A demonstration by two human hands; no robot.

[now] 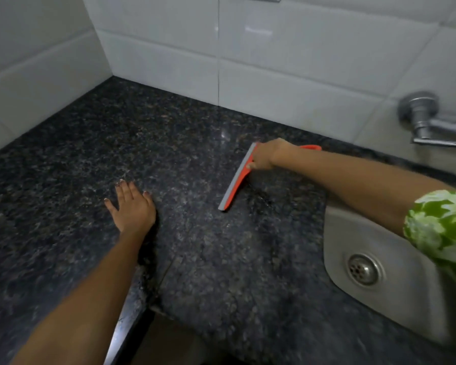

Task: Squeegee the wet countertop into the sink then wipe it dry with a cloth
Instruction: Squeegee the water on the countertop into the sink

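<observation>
An orange squeegee [237,180] with a grey rubber blade rests blade-down on the dark speckled granite countertop [77,154], its orange handle poking out behind my wrist. My right hand [265,156] grips the squeegee near the far end of the blade, left of the steel sink [395,293]. My left hand [132,204] lies flat on the counter with fingers spread, well left of the blade. No cloth is in view.
White tiled walls meet in a corner at the back left. A metal wall tap [429,119] juts out above the sink at the right. The sink drain [362,269] shows at the lower right. The counter's front edge drops off at the bottom centre.
</observation>
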